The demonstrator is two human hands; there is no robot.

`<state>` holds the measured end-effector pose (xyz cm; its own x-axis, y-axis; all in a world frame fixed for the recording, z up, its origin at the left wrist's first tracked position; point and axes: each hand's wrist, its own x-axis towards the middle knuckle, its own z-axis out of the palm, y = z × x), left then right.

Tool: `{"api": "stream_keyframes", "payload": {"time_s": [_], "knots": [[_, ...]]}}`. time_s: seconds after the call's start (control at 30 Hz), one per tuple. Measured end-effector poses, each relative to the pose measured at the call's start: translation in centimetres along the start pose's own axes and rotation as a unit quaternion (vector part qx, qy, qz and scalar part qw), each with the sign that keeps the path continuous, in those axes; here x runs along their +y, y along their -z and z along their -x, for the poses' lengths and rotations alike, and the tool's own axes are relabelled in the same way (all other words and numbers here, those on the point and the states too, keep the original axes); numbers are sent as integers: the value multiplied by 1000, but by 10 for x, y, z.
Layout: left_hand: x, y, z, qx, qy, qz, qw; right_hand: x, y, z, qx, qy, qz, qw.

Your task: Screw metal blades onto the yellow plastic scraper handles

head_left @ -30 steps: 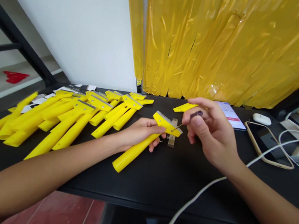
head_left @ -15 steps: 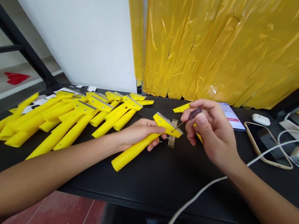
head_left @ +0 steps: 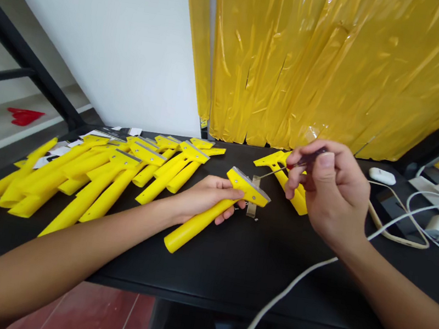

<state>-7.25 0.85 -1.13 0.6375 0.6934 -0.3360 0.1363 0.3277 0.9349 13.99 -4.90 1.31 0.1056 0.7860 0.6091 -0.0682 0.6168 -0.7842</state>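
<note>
Yellow scraper clamped in left hand, left of right hand gripping screwdriver.

The view comes from a head camera above and in front of the counter, facing forward and down. It looks from close by: hands at mid-frame, forearms entering from the lower corners, yellow sheet on top, floor below.

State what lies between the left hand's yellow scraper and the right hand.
In the head view, a screwdriver extends from the right hand toward the held yellow scraper; farther back on the table lies another scraper, partly hidden by that hand.
</note>
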Motion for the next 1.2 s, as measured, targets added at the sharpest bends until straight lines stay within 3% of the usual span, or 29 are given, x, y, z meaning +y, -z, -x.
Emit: {"api": "stream_keyframes", "payload": {"time_s": [0.23,0.5,1.0,1.1,1.2], "knots": [[0,-1,1,-12,-6,-6,1000,6,-8,6,-62,-19,-17,998],[4,-5,3,6,12,-5,1000,14,-8,8,-87,-19,-7,996],[-4,-2,0,-10,-19,-40,999,18,-11,11,-137,70,114,981],[-7,2,-1,-15,-29,-43,999,15,-16,7,-117,116,168,972],[-7,5,-2,-19,-33,-28,999,9,-19,-3,-142,129,192,962]]}}
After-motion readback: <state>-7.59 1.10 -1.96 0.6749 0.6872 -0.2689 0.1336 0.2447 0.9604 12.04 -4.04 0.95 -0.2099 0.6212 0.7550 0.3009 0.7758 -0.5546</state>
